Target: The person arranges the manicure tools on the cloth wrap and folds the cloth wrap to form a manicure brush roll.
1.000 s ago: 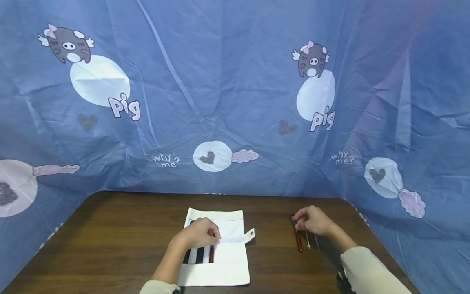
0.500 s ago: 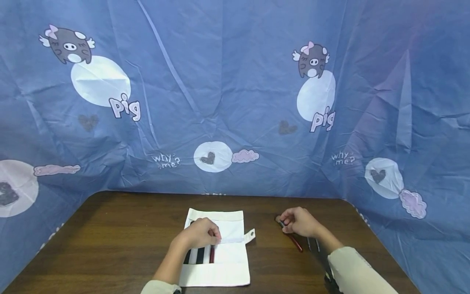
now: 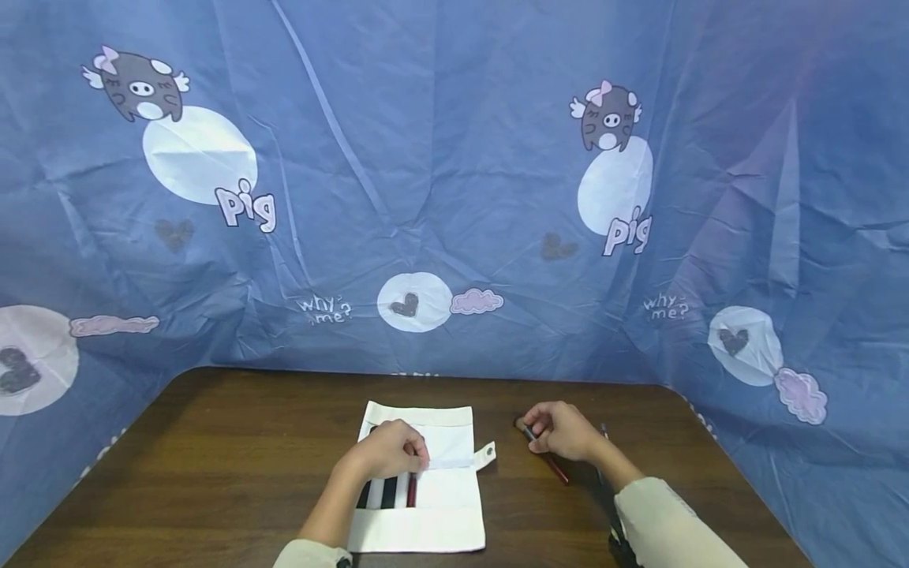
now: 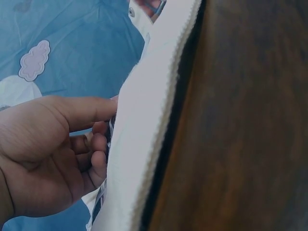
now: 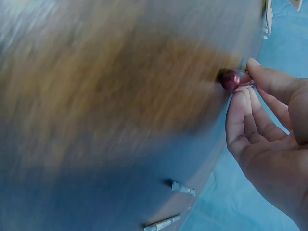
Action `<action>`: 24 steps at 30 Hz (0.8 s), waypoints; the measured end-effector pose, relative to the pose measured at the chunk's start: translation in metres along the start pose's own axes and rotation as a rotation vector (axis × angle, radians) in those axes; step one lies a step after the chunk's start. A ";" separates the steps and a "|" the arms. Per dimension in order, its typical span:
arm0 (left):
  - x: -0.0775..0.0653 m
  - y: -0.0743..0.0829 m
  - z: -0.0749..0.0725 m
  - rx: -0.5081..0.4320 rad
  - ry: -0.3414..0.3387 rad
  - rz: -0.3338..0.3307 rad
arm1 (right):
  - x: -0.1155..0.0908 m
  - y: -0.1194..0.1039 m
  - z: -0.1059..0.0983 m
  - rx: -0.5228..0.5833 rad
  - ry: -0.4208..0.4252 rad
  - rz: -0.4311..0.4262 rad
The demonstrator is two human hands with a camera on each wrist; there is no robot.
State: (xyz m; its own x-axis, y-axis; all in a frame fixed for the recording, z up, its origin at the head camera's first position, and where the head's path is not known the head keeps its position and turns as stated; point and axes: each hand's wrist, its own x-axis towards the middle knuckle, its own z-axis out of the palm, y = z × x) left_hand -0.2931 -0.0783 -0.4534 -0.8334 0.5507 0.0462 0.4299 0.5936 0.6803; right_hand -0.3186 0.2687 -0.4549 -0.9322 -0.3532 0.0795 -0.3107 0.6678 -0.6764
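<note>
A white cloth brush roll (image 3: pixel 426 532) lies unrolled at the table's middle, with black and white strips and a red handle (image 3: pixel 411 491) on its left half. My left hand (image 3: pixel 390 448) reaches over it, thumb and curled fingers pinching the inner pocket's edge; in the left wrist view the roll's white side (image 4: pixel 144 115) hides the fingertips. To the right, my right hand (image 3: pixel 564 432) pinches a red-handled brush (image 3: pixel 557 468) near its silvery collar, the dark round head pointing to the far left. The handle's rounded red end (image 5: pixel 232 81) faces the right wrist camera.
A strap with a snap (image 3: pixel 486 455) sticks out from the roll's right side. Two slim silvery tools (image 5: pixel 184 188) lie on the brown wooden table (image 3: pixel 234 457), partly behind my right forearm in the head view. A blue printed curtain (image 3: pixel 469 197) hangs round the table.
My right hand has taken the red-handled brush from beside the slim tools and carried it left toward the roll, its handle now slanting. The left hand has stayed in place.
</note>
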 end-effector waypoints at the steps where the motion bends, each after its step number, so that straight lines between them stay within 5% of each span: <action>1: 0.000 0.000 0.000 -0.002 -0.001 -0.001 | 0.000 0.000 0.001 -0.009 0.004 -0.001; 16: 0.001 0.000 0.001 -0.004 0.006 -0.009 | 0.005 -0.015 0.002 -0.058 -0.061 -0.041; 24: 0.003 -0.001 0.001 -0.011 0.000 -0.033 | 0.014 -0.016 0.000 0.011 -0.042 -0.073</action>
State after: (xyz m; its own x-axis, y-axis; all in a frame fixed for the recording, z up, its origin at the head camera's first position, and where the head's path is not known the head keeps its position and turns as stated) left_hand -0.2956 -0.0768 -0.4549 -0.8474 0.5304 0.0236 0.3981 0.6054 0.6892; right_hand -0.3270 0.2534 -0.4431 -0.8983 -0.4283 0.0979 -0.3753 0.6324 -0.6777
